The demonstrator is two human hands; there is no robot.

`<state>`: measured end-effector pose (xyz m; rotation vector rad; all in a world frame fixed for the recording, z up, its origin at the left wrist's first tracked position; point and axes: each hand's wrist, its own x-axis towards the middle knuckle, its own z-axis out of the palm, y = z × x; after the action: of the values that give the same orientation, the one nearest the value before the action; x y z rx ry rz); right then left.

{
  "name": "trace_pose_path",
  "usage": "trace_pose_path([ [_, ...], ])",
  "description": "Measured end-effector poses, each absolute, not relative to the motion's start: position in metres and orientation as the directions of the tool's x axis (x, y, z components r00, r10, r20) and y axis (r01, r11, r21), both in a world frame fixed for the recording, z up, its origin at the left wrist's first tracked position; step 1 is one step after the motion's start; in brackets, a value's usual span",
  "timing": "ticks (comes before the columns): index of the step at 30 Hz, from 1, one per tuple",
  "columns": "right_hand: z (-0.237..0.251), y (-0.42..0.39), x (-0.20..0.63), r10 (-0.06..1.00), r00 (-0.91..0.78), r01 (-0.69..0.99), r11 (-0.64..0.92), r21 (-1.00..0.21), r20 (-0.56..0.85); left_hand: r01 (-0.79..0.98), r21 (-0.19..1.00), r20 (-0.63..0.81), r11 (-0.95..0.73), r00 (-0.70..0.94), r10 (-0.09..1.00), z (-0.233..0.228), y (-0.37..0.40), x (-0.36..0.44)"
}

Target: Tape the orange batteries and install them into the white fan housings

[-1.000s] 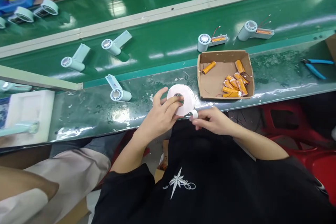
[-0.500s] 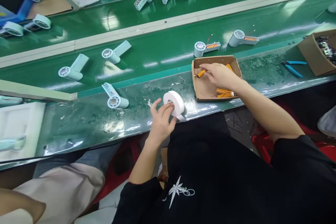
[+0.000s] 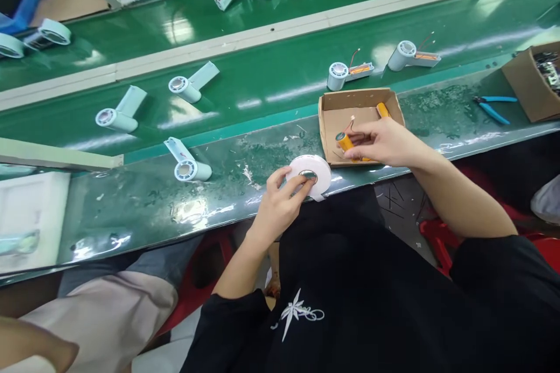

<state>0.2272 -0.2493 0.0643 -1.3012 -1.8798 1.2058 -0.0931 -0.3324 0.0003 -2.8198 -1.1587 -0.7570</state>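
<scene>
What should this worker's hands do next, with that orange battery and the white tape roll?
Probably bring the orange battery, pinched in the right hand above the cardboard box, over to the tape roll that the left hand grips at the bench edge. The roll's loose end hangs free, seemingly ready to stick on.

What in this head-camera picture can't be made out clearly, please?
Head view only:
- Cardboard tray: the right hand, holding an orange battery, covers the rest of its contents.
- Tape roll: its near side is hidden by the left hand.
- Brown box: cut off by the right edge; its contents are too small to identify.
</scene>
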Motion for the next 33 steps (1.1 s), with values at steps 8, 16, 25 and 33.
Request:
trace_pose_path([
  [8,0.047,-0.274,0.21,0.913,-0.375,0.274,-0.056,-0.96,-0.16,0.574,0.075,0.395,-0.815,0.734,0.553,0.02,-0.323,-0.08],
  [16,0.024,-0.309,0.173,0.995,0.063,-0.26,-0.062,-0.964,-0.081,0.681,0.143,0.535,-0.718,0.557,0.635,0.025,-0.325,-0.066],
  [25,0.047,-0.29,0.21,0.947,-0.28,0.165,-0.115,-0.98,-0.159,0.549,0.104,0.303,-0.83,0.777,0.552,0.041,-0.311,-0.064],
  [33,0.002,-0.303,0.145,0.931,0.351,-0.427,0.068,-0.902,-0.096,0.697,0.127,0.581,-0.705,0.524,0.623,0.022,-0.333,-0.025],
])
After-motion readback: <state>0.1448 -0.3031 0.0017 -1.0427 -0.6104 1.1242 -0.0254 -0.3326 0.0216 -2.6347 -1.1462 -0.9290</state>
